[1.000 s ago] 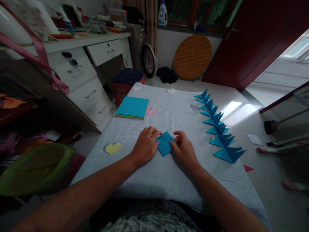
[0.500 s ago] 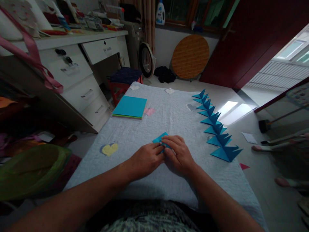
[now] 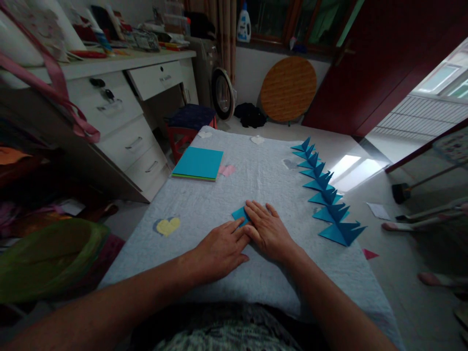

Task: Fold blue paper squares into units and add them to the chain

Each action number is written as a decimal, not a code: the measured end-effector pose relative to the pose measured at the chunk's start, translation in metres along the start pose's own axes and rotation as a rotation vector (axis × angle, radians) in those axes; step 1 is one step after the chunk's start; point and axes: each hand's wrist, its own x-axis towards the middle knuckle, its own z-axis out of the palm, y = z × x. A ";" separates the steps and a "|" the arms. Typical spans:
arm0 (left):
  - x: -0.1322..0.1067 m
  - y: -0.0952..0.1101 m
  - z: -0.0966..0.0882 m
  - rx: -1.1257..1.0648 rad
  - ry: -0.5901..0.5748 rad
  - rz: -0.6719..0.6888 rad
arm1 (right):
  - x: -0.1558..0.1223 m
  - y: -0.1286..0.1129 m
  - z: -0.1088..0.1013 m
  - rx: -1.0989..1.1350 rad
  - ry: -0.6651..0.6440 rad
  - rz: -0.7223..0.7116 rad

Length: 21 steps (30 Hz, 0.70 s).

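A small folded piece of blue origami paper (image 3: 239,213) lies on the cloth-covered table (image 3: 204,204), mostly covered by my hands. My right hand (image 3: 268,229) lies flat over its right part, fingers stretched out. From the left, my left hand (image 3: 221,248) rests its extended fingertips on the paper's near edge, its thumb apart and touching the cloth. The fingers of both hands meet over the paper. To the right stands a row of several folded blue paper cranes (image 3: 334,212). A stack of square paper (image 3: 199,163), blue on top, sits at the far left.
A white desk with drawers (image 3: 120,114) runs along the left, with a red stool (image 3: 179,139) beside it. A green-lined bin (image 3: 51,258) is at lower left. Beyond the table are an open washing machine door (image 3: 223,95) and a round wooden board (image 3: 288,90).
My left fingers have straightened from a curled grip, and the thumb has come away from the paper. My right hand has flattened, its fingers spreading over the paper.
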 end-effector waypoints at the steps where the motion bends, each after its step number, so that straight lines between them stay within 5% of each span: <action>1: -0.001 -0.001 0.001 0.002 -0.013 0.002 | 0.000 0.001 0.000 -0.016 0.003 0.031; 9: -0.008 -0.008 -0.001 0.004 -0.179 -0.087 | -0.002 0.009 0.003 -0.106 0.035 0.188; 21: -0.011 -0.009 -0.002 -0.029 -0.144 -0.085 | -0.004 0.012 0.007 -0.098 0.113 0.177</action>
